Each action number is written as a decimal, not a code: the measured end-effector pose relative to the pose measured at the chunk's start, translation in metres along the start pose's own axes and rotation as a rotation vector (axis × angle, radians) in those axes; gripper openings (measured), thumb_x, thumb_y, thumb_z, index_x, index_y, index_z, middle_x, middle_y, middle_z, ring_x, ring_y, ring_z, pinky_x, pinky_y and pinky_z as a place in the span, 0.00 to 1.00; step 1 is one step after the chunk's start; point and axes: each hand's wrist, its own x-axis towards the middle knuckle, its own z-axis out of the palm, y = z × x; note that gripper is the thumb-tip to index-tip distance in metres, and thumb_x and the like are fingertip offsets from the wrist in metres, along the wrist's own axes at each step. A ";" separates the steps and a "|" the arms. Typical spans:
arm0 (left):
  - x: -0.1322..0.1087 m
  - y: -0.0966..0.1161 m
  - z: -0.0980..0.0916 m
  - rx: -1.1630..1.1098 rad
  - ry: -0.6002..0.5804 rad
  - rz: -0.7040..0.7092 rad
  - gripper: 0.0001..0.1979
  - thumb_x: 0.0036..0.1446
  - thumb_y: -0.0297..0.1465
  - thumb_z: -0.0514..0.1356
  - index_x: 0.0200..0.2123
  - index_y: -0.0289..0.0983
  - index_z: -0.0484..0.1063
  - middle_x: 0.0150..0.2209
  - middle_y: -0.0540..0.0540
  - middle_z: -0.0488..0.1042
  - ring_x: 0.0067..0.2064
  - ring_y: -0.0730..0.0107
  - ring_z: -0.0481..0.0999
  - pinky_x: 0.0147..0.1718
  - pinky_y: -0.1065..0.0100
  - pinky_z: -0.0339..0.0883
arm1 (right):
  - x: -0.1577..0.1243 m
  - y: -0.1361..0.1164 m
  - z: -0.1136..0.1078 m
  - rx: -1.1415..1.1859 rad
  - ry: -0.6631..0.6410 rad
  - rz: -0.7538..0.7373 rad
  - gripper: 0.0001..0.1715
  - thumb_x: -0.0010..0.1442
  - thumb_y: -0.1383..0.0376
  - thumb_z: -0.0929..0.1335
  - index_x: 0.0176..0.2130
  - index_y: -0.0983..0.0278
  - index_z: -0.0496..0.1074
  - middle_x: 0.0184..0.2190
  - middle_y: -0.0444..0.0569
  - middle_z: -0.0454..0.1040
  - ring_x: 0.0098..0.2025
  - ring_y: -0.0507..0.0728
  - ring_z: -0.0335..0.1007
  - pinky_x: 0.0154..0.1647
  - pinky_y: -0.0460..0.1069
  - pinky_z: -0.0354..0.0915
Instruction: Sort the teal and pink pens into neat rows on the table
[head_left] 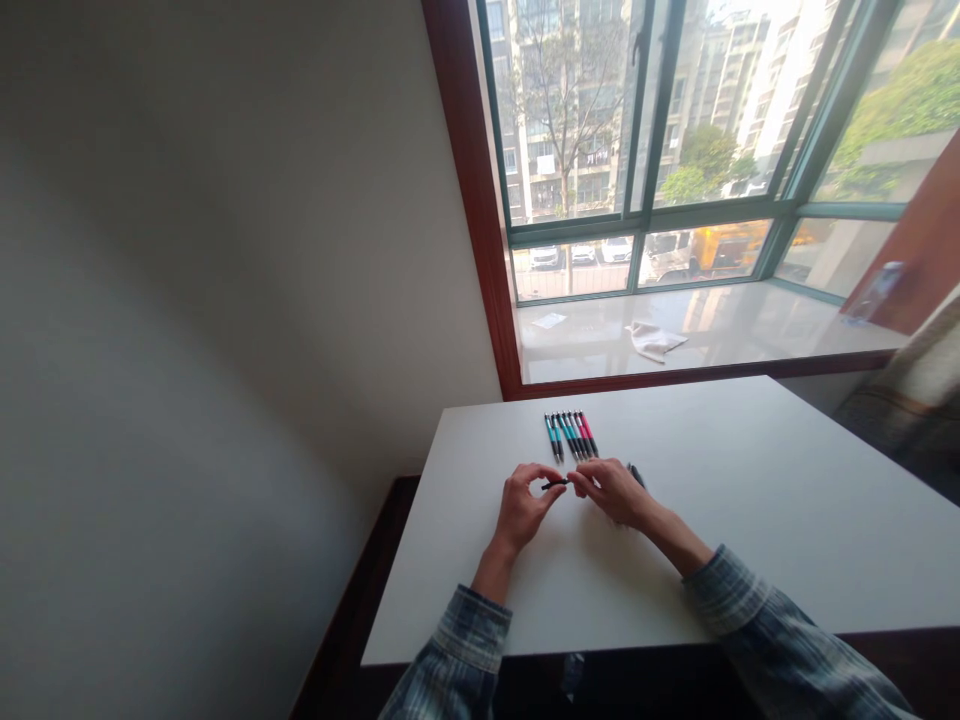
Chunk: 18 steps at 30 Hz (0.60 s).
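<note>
My left hand pinches a small black pen part between thumb and fingertips, above the white table. My right hand meets it from the right, its fingers closed at the part's other end; whatever lies between them is too small to make out. Just beyond both hands, several pens with teal, dark and pink-red barrels lie side by side in a row. A dark item shows partly behind my right hand, and the rest of it is hidden.
Past the table's far edge is a window sill holding a crumpled white cloth or paper and a flat paper. A clear bottle stands at its right end. A grey wall rises at the left.
</note>
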 end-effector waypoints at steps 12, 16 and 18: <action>0.002 0.001 0.002 -0.216 -0.052 -0.111 0.07 0.53 0.35 0.71 0.33 0.38 0.81 0.36 0.45 0.82 0.41 0.60 0.78 0.48 0.59 0.67 | -0.013 -0.014 0.006 -0.030 0.140 0.094 0.24 0.72 0.52 0.62 0.29 0.62 0.71 0.25 0.45 0.74 0.27 0.53 0.67 0.32 0.47 0.59; 0.005 0.001 0.001 -0.579 -0.044 -0.194 0.14 0.50 0.37 0.73 0.38 0.36 0.79 0.36 0.45 0.80 0.39 0.63 0.78 0.43 0.63 0.70 | -0.018 -0.029 0.012 -0.008 0.185 0.100 0.24 0.71 0.52 0.63 0.30 0.62 0.74 0.26 0.46 0.75 0.28 0.55 0.69 0.34 0.48 0.61; 0.005 0.002 -0.001 -0.702 -0.024 -0.232 0.17 0.49 0.36 0.74 0.40 0.36 0.78 0.37 0.45 0.80 0.39 0.64 0.78 0.43 0.64 0.71 | -0.022 -0.034 0.010 0.026 0.150 0.083 0.21 0.71 0.53 0.64 0.33 0.61 0.77 0.29 0.48 0.77 0.32 0.56 0.71 0.37 0.50 0.64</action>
